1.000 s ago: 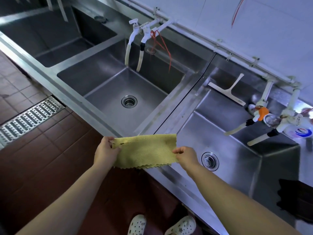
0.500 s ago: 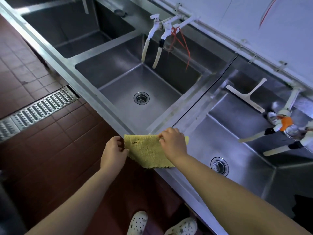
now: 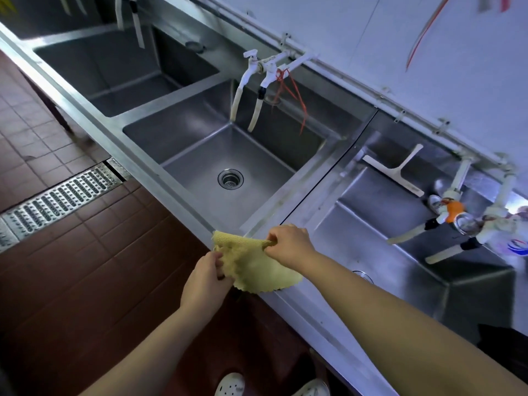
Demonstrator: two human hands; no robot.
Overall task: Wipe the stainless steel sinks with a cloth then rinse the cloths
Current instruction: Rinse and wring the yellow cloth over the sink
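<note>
The cloth point(image 3: 254, 262) is a thin yellow square with a scalloped edge, held in the air over the front rim of the steel bench point(image 3: 320, 318), right where the divider between the middle sink point(image 3: 200, 155) and the right sink point(image 3: 400, 224) meets that rim. Both grips are closed on it: the left hand point(image 3: 204, 281) pinches its near left edge between thumb and fingers, and the right hand point(image 3: 288, 245) pinches the upper edge, with the fabric folded over between them. It sags and creases freely, so it looks light, soft and limp, with no stiffness to push with on its own; whether it is wet or dry I cannot tell. A flat fold under the palm would likely serve better for wiping than an edge pinch, since a loose corner would drag and bunch on the steel. The waffle texture should hold well against smooth metal and is unlikely to slip from the fingers. The sinks look bare apart from their drains, a white squeegee point(image 3: 395, 172) leaning in the right one, and taps point(image 3: 258, 81) hanging at the back, handy for rinsing later.
</note>
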